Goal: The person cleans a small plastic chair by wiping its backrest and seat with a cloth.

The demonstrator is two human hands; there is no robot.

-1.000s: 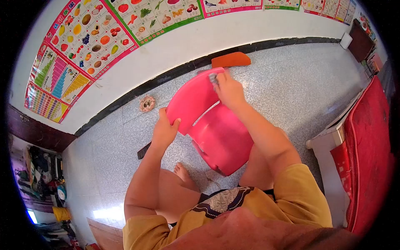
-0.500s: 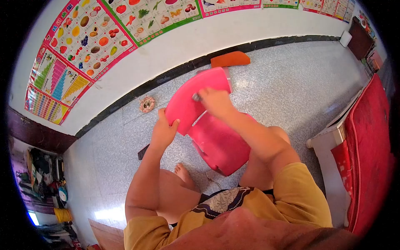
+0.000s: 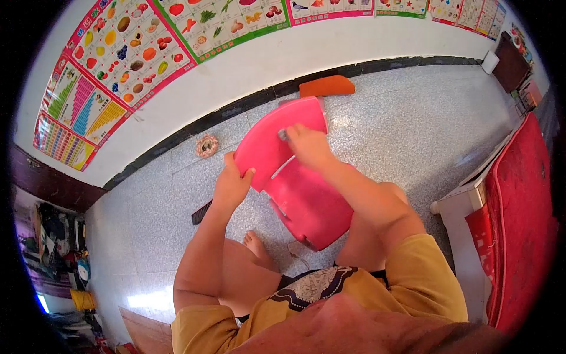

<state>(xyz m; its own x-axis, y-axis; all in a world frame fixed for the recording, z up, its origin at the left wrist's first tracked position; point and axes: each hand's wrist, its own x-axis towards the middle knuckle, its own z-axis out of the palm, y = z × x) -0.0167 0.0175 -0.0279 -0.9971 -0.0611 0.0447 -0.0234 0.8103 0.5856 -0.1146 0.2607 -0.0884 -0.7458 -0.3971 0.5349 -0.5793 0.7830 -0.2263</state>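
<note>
A pink plastic chair (image 3: pixel 312 200) stands between my legs on the speckled floor, its curved backrest (image 3: pixel 265 138) farther from me than the seat. My left hand (image 3: pixel 232 182) grips the left edge of the backrest, thumb on the near face. Over the middle of the backrest is my right hand (image 3: pixel 309 144), its fingers closed on a small grey thing (image 3: pixel 283 135) that rests against the pink surface. Blur and the fingers partly hide that grey thing.
An orange piece (image 3: pixel 327 86) lies by the wall. On the floor are a round patterned object (image 3: pixel 207 146) and a black ridged object (image 3: pixel 201 213). Red-covered furniture (image 3: pixel 519 218) stands at the right, a wooden board (image 3: pixel 150 333) at the lower left, and cluttered belongings (image 3: pixel 56 236) at the far left.
My right hand has moved from the backrest's upper right corner down and left to its middle, with the grey thing. My left hand keeps its hold on the left edge.
</note>
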